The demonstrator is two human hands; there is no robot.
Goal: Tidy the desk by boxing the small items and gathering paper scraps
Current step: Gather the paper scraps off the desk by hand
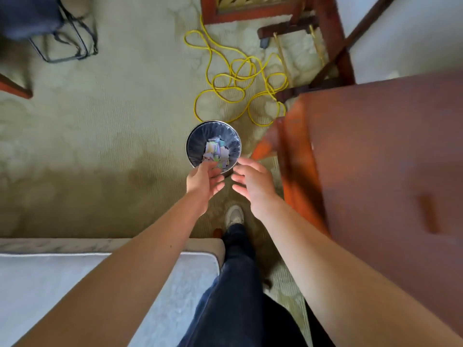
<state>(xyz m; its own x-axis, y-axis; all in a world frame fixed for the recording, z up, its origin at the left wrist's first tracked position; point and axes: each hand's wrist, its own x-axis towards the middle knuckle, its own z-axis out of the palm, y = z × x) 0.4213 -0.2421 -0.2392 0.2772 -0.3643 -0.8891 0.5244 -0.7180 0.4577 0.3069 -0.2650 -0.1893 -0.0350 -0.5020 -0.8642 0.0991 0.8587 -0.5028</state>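
Scraps (217,154) lie heaped in the bottom of the bin (187,146), which stands on the carpet (100,136) just beside the table (388,159) corner. I see my left grip (204,180) released, fingers spread over the bin's near rim, holding nothing. My right grip (253,182) is also released and empty, near the rim and close to the blurred table edge. Left of the bin the carpet gives wide room; the bed (75,284) edge runs under my left forearm. Beyond the bin a yellow cable (225,88) lies in loose loops. One bin, one cable, one shoe (234,216); the scraps are too many and too blurred to count.
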